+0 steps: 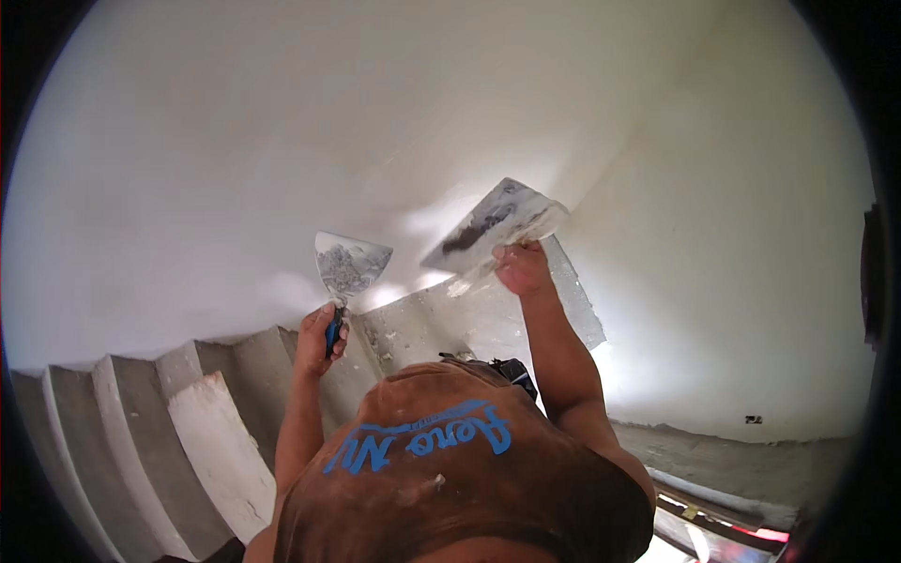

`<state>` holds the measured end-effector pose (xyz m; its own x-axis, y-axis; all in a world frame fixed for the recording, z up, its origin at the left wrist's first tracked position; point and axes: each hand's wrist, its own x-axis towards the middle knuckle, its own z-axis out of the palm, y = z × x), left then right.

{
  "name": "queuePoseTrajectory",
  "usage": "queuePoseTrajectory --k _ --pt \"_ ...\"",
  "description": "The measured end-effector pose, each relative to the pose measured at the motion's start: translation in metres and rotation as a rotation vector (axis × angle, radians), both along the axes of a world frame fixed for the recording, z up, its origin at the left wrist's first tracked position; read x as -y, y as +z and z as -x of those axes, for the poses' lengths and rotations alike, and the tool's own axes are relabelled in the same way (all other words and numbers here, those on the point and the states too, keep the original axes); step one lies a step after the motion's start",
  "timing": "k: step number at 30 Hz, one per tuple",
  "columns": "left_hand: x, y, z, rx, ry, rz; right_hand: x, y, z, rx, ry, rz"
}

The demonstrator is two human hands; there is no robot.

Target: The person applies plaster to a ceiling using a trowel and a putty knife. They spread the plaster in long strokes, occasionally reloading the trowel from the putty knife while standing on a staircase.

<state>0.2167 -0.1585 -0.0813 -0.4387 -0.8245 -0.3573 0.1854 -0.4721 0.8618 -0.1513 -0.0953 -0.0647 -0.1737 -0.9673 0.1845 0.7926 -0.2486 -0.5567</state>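
Note:
My left hand (321, 340) is closed around the dark blue handle of a putty knife (349, 267). Its wide metal blade points up and carries grey smears. Higher and to the right, my right hand (524, 267) grips a plastering trowel (497, 220), its flat rectangular blade tilted and streaked with white paste. The fingers cover most of the trowel's handle. Both tools are held in front of a pale plastered wall (282, 122); whether either blade touches it I cannot tell.
Bare concrete steps (122, 441) run along the lower left, with a whitish board (221, 450) lying on them. A second wall (732, 263) meets the first at a corner on the right and holds a small socket box (754, 419). Planks (723, 511) show at the lower right.

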Motion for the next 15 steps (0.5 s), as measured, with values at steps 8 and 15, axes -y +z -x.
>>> queuePoseTrajectory --k 8,15 --pt "-0.008 0.026 0.018 -0.062 -0.224 -0.065 -0.006 0.023 -0.068 -1.703 -0.411 0.334" --pt "-0.023 0.005 -0.003 0.008 -0.181 0.015 -0.004 -0.117 -0.01 -1.087 -0.153 -0.5"
